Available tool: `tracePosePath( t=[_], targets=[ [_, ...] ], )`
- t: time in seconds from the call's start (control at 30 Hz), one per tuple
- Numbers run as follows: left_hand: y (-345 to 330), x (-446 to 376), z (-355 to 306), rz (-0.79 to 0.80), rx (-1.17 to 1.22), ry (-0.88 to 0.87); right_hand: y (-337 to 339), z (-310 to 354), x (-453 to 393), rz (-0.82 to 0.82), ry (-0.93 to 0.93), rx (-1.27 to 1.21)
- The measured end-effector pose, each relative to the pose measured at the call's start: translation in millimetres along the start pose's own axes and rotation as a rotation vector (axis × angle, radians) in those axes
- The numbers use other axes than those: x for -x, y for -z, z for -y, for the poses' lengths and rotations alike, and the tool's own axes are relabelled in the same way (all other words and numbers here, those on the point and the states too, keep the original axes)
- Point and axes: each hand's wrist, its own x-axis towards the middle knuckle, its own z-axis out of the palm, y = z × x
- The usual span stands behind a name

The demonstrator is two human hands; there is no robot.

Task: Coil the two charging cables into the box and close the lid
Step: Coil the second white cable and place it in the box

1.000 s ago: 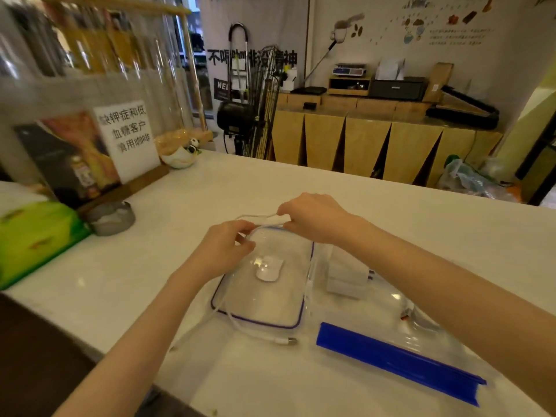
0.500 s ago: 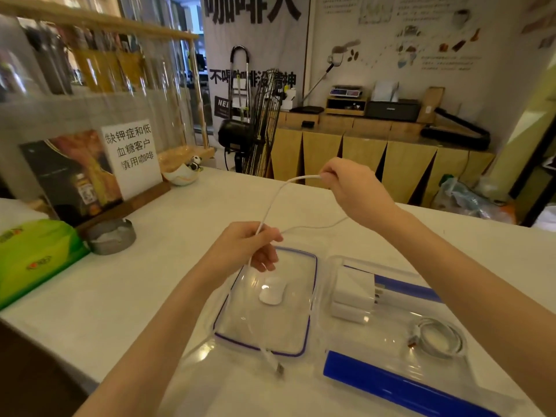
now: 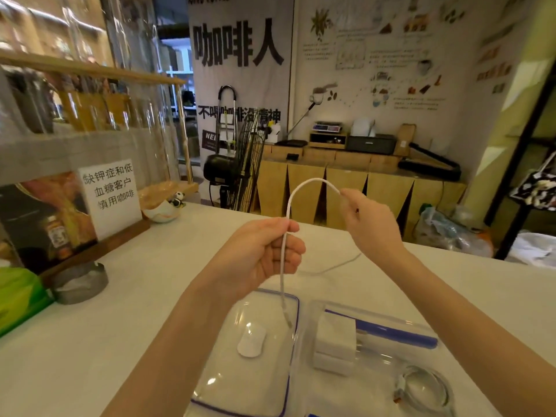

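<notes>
Coiling is judged half done: 1 cable lies coiled in the box below the right hand, the second cable is pinched between both hands, left hand closed on it above the unfitted lid.

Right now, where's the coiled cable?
Head view, lower right: the coiled cable lies inside the clear box, just right of the white charger.

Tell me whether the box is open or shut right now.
Open. The clear lid lies flat on the counter beside the box, whose top is uncovered, with a white charger and one coiled cable inside.
</notes>
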Motion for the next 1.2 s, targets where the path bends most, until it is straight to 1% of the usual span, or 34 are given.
tracePosePath(
  t=[0.07,0.1,0.17,0.27,0.3,0.37,0.43,0.6,0.67,0.7,0.73,0.8,0.83,0.87,0.93,0.97,1.03,1.1,1.13,1.2],
  targets=[
    [-5.8,-7.5,-4.3,0.003,0.027,0.009,4.7,4.5,2.3,-0.099,0.134,-0.093],
    [-8.5,-11.0,-6.5,0.013,0.049,0.017,8.5,8.4,2.8,-0.103,0.182,-0.152],
    [-14.0,-17.5,-10.0,0.051,0.080,0.034,16.3,17.3,4.7,-0.044,0.295,-0.224],
    [-24.3,-25.2,-12.6,0.140,0.037,0.055,21.8,23.8,6.6,0.013,0.553,-0.079],
    [-28.0,-27.2,-12.4,0.165,0.020,0.055,23.1,23.3,6.3,0.029,0.588,-0.058],
    [-34.2,-29.6,-11.6,0.171,0.018,0.054,27.5,21.7,4.2,0.033,0.573,-0.089],
    [-38.5,-30.6,-10.3,0.155,-0.012,0.048,31.8,15.5,-0.4,-0.014,0.521,-0.110],
    [-50.9,-29.5,-7.0,0.219,-0.324,0.011,39.5,8.8,-8.5,-0.054,0.399,-0.147],
    [-53.8,-29.1,-7.4,0.243,-0.335,-0.007,41.4,12.4,-9.4,-0.054,0.370,-0.165],
    [-54.2,-28.7,-8.2,0.268,-0.284,-0.013,42.6,16.4,-8.9,-0.033,0.345,-0.201],
    [-53.9,-27.6,-9.7,0.305,-0.193,-0.015,42.4,18.6,-7.3,0.022,0.285,-0.282],
    [-51.6,-25.1,-13.3,0.373,0.048,-0.045,44.0,28.7,2.2,0.224,0.083,-0.586],
    [-49.9,-24.2,-14.9,0.386,0.157,-0.087,42.4,31.4,7.0,0.302,-0.003,-0.708],
    [-48.4,-23.0,-16.7,0.381,0.241,-0.133,37.7,32.4,12.7,0.329,-0.038,-0.735],
    [-43.5,-22.4,-20.8,0.310,0.327,-0.206,23.6,31.8,22.7,0.357,0.041,-0.640],
    [-39.7,-23.0,-22.8,0.255,0.328,-0.235,18.0,33.4,28.8,0.412,0.086,-0.599],
    [-30.1,-25.6,-25.1,0.156,0.277,-0.284,11.1,38.6,40.7,0.587,0.135,-0.504],
    [-20.9,-29.6,-23.6,0.084,0.207,-0.310,11.7,44.7,51.1,0.696,0.181,-0.386],
    [-17.8,-31.7,-21.4,0.051,0.162,-0.312,13.9,46.9,55.0,0.716,0.202,-0.346],
    [-13.9,-36.0,-15.3,0.001,0.056,-0.304,23.0,52.4,59.0,0.689,0.249,-0.273]
  ],
)
